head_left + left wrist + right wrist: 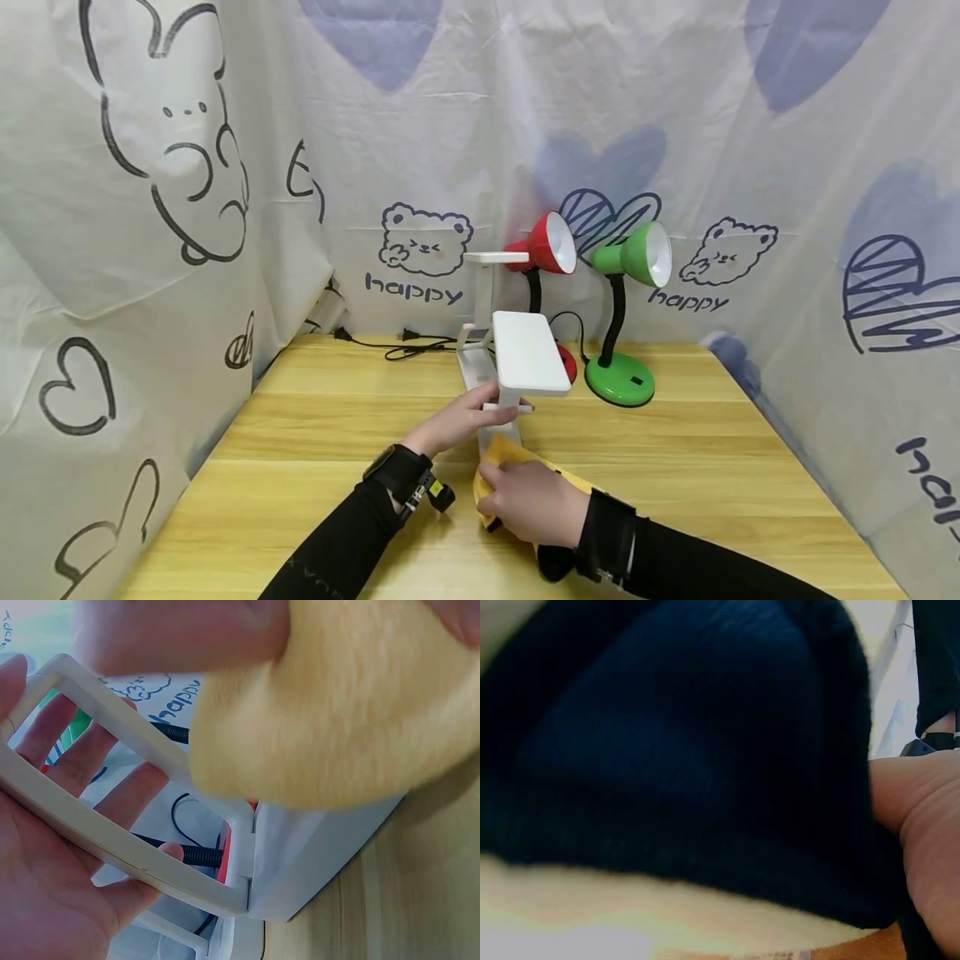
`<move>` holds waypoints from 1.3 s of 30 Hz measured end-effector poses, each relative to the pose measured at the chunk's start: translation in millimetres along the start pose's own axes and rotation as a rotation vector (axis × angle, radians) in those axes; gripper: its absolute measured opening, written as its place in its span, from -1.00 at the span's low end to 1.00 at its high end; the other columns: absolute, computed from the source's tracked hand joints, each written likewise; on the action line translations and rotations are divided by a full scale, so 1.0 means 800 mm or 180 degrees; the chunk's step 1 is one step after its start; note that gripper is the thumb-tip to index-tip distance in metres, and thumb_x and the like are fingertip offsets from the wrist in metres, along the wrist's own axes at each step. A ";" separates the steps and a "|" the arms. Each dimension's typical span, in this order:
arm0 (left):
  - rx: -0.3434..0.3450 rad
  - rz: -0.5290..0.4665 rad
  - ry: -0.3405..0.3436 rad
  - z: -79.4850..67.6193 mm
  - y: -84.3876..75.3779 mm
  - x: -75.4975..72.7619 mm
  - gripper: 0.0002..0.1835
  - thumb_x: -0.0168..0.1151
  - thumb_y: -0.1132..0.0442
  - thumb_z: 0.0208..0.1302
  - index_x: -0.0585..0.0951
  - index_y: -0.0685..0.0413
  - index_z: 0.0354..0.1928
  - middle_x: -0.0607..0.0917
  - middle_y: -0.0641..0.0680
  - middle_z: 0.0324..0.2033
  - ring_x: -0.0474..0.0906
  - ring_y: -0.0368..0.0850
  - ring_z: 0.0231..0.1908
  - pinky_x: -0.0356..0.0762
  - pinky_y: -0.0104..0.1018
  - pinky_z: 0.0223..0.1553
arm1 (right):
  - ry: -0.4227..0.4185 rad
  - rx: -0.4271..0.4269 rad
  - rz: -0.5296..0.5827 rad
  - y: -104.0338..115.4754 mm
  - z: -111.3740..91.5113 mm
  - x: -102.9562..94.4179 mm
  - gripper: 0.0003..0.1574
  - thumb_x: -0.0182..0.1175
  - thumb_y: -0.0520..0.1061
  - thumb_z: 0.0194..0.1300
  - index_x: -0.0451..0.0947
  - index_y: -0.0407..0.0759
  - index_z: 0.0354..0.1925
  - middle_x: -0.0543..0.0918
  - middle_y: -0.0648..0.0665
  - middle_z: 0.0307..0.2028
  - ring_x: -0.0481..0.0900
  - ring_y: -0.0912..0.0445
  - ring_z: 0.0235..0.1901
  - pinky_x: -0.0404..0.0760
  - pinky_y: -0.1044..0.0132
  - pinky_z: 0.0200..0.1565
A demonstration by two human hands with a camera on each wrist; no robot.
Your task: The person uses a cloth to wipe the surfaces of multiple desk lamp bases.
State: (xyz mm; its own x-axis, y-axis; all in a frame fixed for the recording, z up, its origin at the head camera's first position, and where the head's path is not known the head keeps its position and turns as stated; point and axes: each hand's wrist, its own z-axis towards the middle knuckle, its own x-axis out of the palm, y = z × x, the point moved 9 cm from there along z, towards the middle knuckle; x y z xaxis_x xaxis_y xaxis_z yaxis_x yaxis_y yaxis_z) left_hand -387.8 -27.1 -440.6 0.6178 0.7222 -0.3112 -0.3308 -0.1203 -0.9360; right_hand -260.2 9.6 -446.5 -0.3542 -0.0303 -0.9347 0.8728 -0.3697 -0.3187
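Note:
A white desk lamp [531, 354] with a flat rectangular head stands at the front of a row of lamps. My left hand [459, 418] holds it below the head, its fingers around the open white frame [191, 881] seen in the left wrist view. My right hand [542, 500] grips a yellow cloth [506, 450] at the lamp's base, which the cloth partly covers. Close to the camera in the left wrist view, the yellow cloth [330, 727] hides part of the lamp. Dark fabric [705, 742] fills much of the right wrist view, blurred.
Behind stand another white lamp [495, 257], a red lamp [551, 243] and a green lamp [621, 379]. Black cords with plugs [408, 335] lie at the back of the wooden table [712, 467]. Printed white curtains [420, 125] enclose the back and sides.

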 end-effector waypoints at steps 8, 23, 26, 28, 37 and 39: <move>-0.0071 0.0018 -0.0005 0.000 0.002 0.000 -0.52 0.05 -0.11 0.42 0.32 -0.47 0.34 0.51 -0.15 0.20 0.34 -0.15 0.27 0.29 0.03 0.26 | 0.0160 0.0019 -0.0312 -0.015 -0.037 -0.002 -0.82 0.36 -0.07 0.16 0.67 0.31 -0.37 0.48 0.03 -0.30 0.33 0.21 -0.53 0.19 0.44 -0.70; 0.0010 -0.0006 -0.0034 0.000 0.001 0.000 -0.55 0.06 -0.09 0.42 0.36 -0.44 0.32 0.53 -0.17 0.18 0.39 -0.19 0.23 0.31 -0.01 0.24 | -0.0026 -0.0223 -0.0695 0.000 -0.019 0.000 -0.90 0.29 0.04 0.25 0.63 0.33 -0.39 0.39 0.04 -0.27 0.32 0.18 -0.50 0.12 0.40 -0.65; 0.0032 0.0013 -0.0021 0.001 0.000 0.001 -0.55 0.06 -0.09 0.42 0.35 -0.46 0.32 0.54 -0.18 0.18 0.40 -0.19 0.22 0.32 -0.04 0.22 | 0.0041 -0.0237 -0.0709 0.004 -0.009 0.002 -0.91 0.25 0.07 0.28 0.63 0.34 -0.36 0.37 0.04 -0.27 0.32 0.18 -0.50 0.11 0.36 -0.64; 0.0037 0.0024 -0.0011 0.001 -0.001 0.002 -0.55 0.05 -0.09 0.42 0.35 -0.47 0.32 0.55 -0.18 0.17 0.40 -0.18 0.21 0.33 -0.04 0.20 | 0.0085 -0.0239 -0.0691 0.007 -0.004 0.002 -0.91 0.24 0.07 0.30 0.64 0.35 -0.34 0.38 0.04 -0.27 0.32 0.18 -0.50 0.12 0.36 -0.63; 0.0036 0.0018 -0.0007 -0.001 -0.003 0.000 -0.57 0.04 -0.04 0.44 0.38 -0.43 0.32 0.57 -0.15 0.16 0.40 -0.16 0.22 0.29 0.01 0.24 | 0.0125 -0.0257 -0.0722 0.004 -0.012 0.001 -0.90 0.27 0.06 0.26 0.64 0.35 -0.38 0.42 0.05 -0.26 0.36 0.18 -0.49 0.18 0.37 -0.62; 0.0017 0.0013 -0.0005 -0.001 -0.003 -0.001 -0.57 0.05 -0.05 0.44 0.38 -0.44 0.31 0.57 -0.16 0.16 0.40 -0.17 0.23 0.29 0.01 0.25 | 0.0071 -0.0232 -0.0693 0.000 -0.020 0.000 -0.89 0.30 0.04 0.23 0.64 0.34 -0.41 0.45 0.05 -0.27 0.36 0.18 -0.50 0.20 0.39 -0.63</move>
State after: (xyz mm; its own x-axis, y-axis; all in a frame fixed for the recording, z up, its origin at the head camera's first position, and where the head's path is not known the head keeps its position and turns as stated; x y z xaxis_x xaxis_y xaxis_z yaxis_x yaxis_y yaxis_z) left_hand -386.6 -27.8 -438.5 0.6154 0.7227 -0.3147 -0.3370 -0.1197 -0.9339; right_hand -255.2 24.2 -448.7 -0.5299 0.0636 -0.8457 0.7989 -0.2973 -0.5230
